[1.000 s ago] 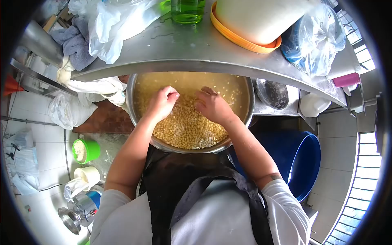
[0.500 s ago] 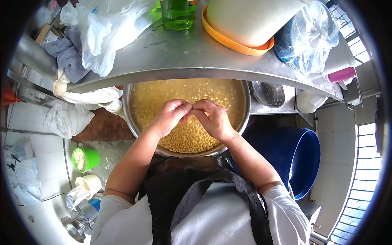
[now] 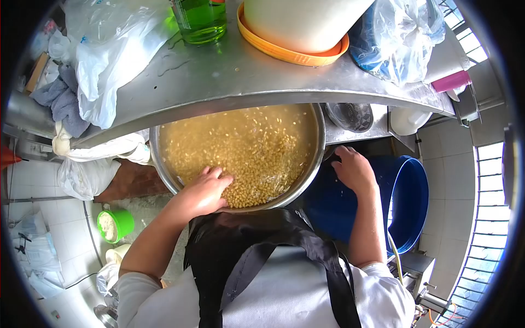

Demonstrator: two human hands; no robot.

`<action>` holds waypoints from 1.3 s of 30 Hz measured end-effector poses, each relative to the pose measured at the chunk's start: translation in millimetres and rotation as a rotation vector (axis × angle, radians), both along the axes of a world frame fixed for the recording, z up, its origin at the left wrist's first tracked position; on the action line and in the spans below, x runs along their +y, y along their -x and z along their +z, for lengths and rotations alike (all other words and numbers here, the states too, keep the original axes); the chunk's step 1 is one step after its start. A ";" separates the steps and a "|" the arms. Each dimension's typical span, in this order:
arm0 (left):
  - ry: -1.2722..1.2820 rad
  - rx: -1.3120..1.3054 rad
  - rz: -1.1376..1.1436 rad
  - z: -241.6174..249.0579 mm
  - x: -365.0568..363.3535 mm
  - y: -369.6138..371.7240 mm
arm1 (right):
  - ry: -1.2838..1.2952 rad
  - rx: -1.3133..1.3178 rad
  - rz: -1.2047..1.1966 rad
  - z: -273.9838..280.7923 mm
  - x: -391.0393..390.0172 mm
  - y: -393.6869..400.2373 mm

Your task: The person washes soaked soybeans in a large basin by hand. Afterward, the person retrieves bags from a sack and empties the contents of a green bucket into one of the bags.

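A wide metal basin (image 3: 319, 158) holds pale yellow beans (image 3: 257, 169), which look like soybeans, under cloudy water. My left hand (image 3: 203, 192) is at the basin's near left side, its fingers apart at the surface of the beans, grasping nothing I can see. To the right of the basin, over a blue plastic barrel (image 3: 322, 205), my right hand (image 3: 354, 168) is raised. Its fingers are loosely bent and apart, with nothing visible in them.
Above the basin's far side juts a metal counter (image 3: 219, 82). On it are a green bottle (image 3: 201, 24), a white bucket on an orange lid (image 3: 295, 52) and plastic bags (image 3: 109, 49). A green tub (image 3: 116, 225) stands on the floor at left.
My hands, together over the basin before, are now apart. The left has come down to the beans at near left; the right has swung out past the right rim. The view has shifted.
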State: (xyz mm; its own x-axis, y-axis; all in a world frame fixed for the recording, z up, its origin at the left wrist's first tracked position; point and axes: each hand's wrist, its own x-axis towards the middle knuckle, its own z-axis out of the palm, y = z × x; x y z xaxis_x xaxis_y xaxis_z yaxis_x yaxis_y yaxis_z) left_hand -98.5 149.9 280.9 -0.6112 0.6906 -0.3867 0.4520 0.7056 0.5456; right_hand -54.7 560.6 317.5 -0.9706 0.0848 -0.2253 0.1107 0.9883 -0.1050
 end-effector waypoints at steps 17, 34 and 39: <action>0.634 0.108 -0.538 -114.8 54.2 67.3 | 0.031 -0.346 0.484 -97.0 -155.7 70.1; 0.471 -0.290 0.551 -170.4 16.4 114.3 | -0.059 -0.492 0.206 -137.0 -138.0 146.2; 0.816 0.039 -0.142 -153.9 10.7 132.3 | -0.172 -0.463 0.286 -128.2 -130.6 146.4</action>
